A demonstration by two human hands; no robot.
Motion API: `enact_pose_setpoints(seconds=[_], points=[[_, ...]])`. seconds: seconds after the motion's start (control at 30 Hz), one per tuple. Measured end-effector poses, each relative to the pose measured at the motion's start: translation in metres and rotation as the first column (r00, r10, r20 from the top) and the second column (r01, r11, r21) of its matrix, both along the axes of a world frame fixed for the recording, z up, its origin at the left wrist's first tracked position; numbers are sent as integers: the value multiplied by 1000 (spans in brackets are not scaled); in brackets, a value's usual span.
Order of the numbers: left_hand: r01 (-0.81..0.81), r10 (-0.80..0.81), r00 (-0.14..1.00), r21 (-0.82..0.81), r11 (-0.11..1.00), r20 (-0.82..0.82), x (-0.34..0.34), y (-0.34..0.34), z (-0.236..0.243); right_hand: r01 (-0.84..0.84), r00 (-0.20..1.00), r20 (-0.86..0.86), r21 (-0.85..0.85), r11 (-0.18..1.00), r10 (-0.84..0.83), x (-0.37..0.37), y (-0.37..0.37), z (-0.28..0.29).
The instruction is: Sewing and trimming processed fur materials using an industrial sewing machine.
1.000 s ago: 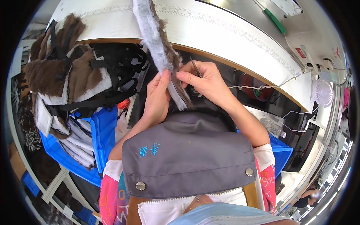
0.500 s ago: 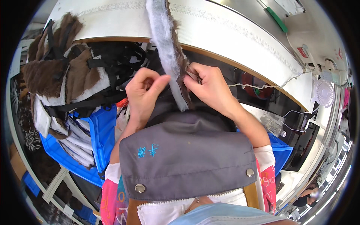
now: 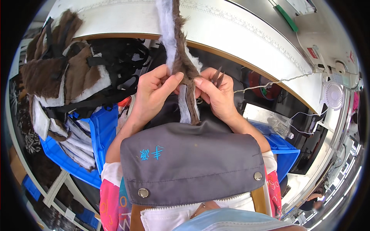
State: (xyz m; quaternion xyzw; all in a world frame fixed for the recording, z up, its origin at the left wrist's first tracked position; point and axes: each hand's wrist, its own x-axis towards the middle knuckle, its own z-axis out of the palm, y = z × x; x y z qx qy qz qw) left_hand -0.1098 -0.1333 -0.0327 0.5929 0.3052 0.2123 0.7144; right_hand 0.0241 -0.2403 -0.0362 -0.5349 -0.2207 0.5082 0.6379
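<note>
From where I stand, the white worktop stretches in front of the person, a blue bin below and left of its near edge. A brown-and-white fur strip passes over the worktop and down past that edge. Nearer than the worktop, the left hand and right hand pinch the strip, the right also gripping a dark pointed tool.
</note>
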Motion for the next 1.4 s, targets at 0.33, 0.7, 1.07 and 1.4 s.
enact_pose_setpoints(seconds=[0.33,0.7,1.07,1.4], points=[[120,-47,980,390,913,-193,-6,-1,3,-223,892,337,-251,942,301,19,12,12],[264,-274,956,-98,960,-109,-2,10,4,-106,884,455,-23,994,104,-2,-6,-7],[118,-116,993,-212,970,21,2,-4,-10,-68,998,-1,-31,997,68,6,-14,-15],[125,-120,992,-213,969,40,3,-13,0,-157,611,734,-255,954,297,43,-30,29]])
